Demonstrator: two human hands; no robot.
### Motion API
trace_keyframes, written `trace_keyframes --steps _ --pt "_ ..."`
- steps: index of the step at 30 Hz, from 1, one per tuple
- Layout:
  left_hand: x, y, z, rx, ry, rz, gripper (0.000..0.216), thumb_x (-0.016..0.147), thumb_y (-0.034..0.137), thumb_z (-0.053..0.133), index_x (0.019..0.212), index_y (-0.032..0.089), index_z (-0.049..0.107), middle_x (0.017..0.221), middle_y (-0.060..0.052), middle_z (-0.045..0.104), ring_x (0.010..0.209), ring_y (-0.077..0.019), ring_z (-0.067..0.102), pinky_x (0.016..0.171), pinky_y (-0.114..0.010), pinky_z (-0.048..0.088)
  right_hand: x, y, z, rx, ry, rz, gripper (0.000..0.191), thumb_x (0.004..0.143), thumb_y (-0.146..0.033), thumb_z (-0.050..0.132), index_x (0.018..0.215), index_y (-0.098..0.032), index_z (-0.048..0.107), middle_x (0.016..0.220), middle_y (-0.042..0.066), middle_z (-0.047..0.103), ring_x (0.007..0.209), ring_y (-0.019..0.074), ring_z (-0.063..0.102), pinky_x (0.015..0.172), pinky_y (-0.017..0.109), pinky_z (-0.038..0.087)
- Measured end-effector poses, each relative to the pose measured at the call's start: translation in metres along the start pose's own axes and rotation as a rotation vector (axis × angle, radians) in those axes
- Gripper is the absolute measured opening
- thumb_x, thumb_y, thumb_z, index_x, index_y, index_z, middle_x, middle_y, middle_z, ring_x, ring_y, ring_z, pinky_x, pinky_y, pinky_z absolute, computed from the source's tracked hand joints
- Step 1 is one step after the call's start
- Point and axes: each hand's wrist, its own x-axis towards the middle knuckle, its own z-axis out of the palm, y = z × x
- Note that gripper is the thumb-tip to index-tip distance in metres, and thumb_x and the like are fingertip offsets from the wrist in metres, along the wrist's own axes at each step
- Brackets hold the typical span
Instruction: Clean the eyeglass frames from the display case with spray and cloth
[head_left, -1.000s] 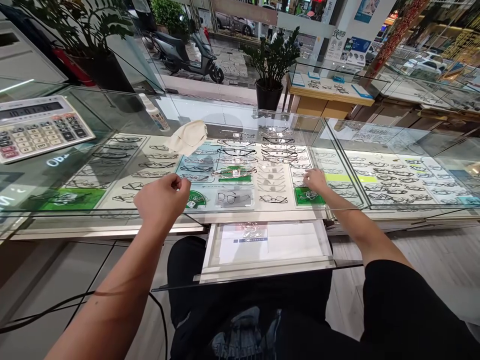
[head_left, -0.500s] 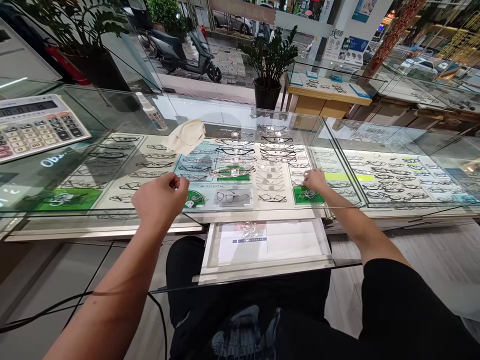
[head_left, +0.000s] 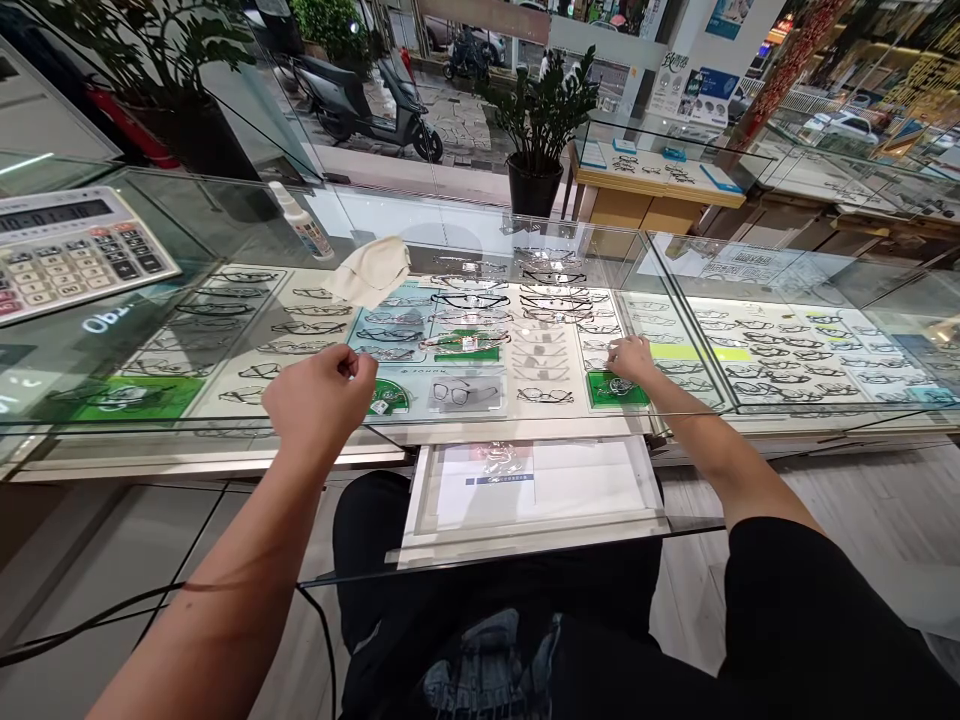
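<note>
Quick count: 1 calculator [head_left: 75, 250], 1 spray bottle [head_left: 301, 222] and 1 cream cloth [head_left: 370, 273] on the worktop [head_left: 217, 230], 4 green pads [head_left: 609, 393] under the glass, 1 pulled-out drawer [head_left: 525, 548] with papers [head_left: 585, 475], and way too many eyeglass frames [head_left: 470, 301] to count. The worktop's clear and kinda shiny, running right across in front of the person, frames in rows beneath. Left hand [head_left: 319, 400] is in a loose fist near the round pad; can't tell if anything's inside. Right hand [head_left: 632, 360] is by a rectangular pad, fingers bent, can't tell if they're gripping anything.
</note>
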Motion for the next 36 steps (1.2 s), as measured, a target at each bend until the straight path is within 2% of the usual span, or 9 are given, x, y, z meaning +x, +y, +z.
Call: trace_keyframes --steps 5,10,13,16,20,23,26,30,36 --pt "0.0 0.0 -0.001 0.001 0.0 0.001 0.03 0.098 0.041 0.052 0.074 0.024 0.053 0.065 -0.002 0.054 0.062 -0.021 0.039 0.064 -0.034 0.023 -0.013 -0.025 -0.022 0.015 0.117 -0.037 0.03 0.099 -0.035 0.059 0.106 -0.019 0.083 0.139 0.018 0.075 0.132 0.0402 0.056 0.121 0.059 0.035" --pt "0.001 0.001 0.001 0.0 0.004 -0.001 0.029 0.097 0.041 0.052 0.073 0.024 0.052 0.064 -0.003 0.054 0.061 -0.0211 0.038 0.064 -0.034 0.022 -0.029 -0.089 -0.045 0.05 0.117 -0.194 0.038 0.106 -0.026 0.043 0.115 -0.015 0.079 0.126 0.022 0.077 0.122 0.0386 0.062 0.111 0.053 0.041" --pt "0.001 0.0 0.002 -0.009 0.014 0.009 0.031 0.097 0.042 0.052 0.073 0.024 0.051 0.064 -0.003 0.053 0.061 -0.0211 0.037 0.064 -0.034 0.022 -0.054 -0.137 -0.05 0.055 -0.014 -0.308 0.035 0.106 -0.029 0.048 0.105 -0.019 0.081 0.114 0.018 0.082 0.11 0.0334 0.069 0.101 0.045 0.047" --pt "0.001 0.0 0.001 -0.008 0.011 0.012 0.03 0.098 0.042 0.052 0.074 0.024 0.053 0.064 -0.002 0.053 0.062 -0.0213 0.038 0.065 -0.034 0.021 -0.104 -0.181 -0.064 0.065 -0.222 -0.416 0.026 0.097 -0.039 0.067 0.079 -0.025 0.08 0.084 0.008 0.082 0.076 0.023 0.071 0.074 0.035 0.047" --pt "0.0 0.0 -0.001 -0.019 0.0 0.011 0.031 0.098 0.043 0.053 0.074 0.024 0.053 0.065 -0.003 0.055 0.062 -0.021 0.039 0.065 -0.033 0.021 -0.171 -0.211 -0.124 0.169 -0.561 -0.766 0.039 0.1 -0.051 0.065 0.071 -0.029 0.08 0.068 0.003 0.075 0.066 0.0181 0.066 0.063 0.034 0.039" --pt "-0.001 0.0 -0.001 -0.038 0.013 0.021 0.032 0.098 0.042 0.053 0.073 0.023 0.05 0.064 -0.003 0.055 0.062 -0.0205 0.039 0.064 -0.034 0.021 -0.172 -0.205 -0.185 0.16 -0.357 -0.647 0.05 0.11 -0.054 0.048 0.086 -0.028 0.084 0.08 0.004 0.079 0.07 0.0193 0.066 0.064 0.035 0.042" --pt "-0.001 -0.002 0.001 -0.041 0.026 0.028 0.031 0.098 0.04 0.053 0.072 0.023 0.05 0.063 -0.003 0.053 0.061 -0.0206 0.039 0.064 -0.034 0.02 -0.126 -0.184 -0.221 0.026 0.092 -0.41 0.04 0.11 -0.037 0.049 0.112 -0.019 0.085 0.12 0.013 0.083 0.106 0.0297 0.069 0.086 0.041 0.05" --pt "0.001 -0.004 0.004 -0.057 0.043 0.035 0.031 0.099 0.041 0.053 0.073 0.024 0.052 0.066 -0.004 0.057 0.063 -0.0223 0.043 0.064 -0.035 0.021 -0.064 -0.165 -0.213 -0.161 0.237 -0.313 0.04 0.107 -0.025 0.049 0.12 -0.01 0.084 0.157 0.016 0.069 0.137 0.0397 0.056 0.108 0.053 0.046" --pt "0.001 -0.006 0.006 -0.091 0.071 0.062 0.03 0.097 0.041 0.054 0.072 0.024 0.052 0.066 -0.005 0.059 0.064 -0.0231 0.047 0.064 -0.035 0.022 -0.038 -0.166 -0.179 -0.239 0.21 -0.278 0.041 0.104 -0.016 0.047 0.113 -0.009 0.086 0.156 0.015 0.069 0.136 0.0377 0.057 0.107 0.05 0.042"
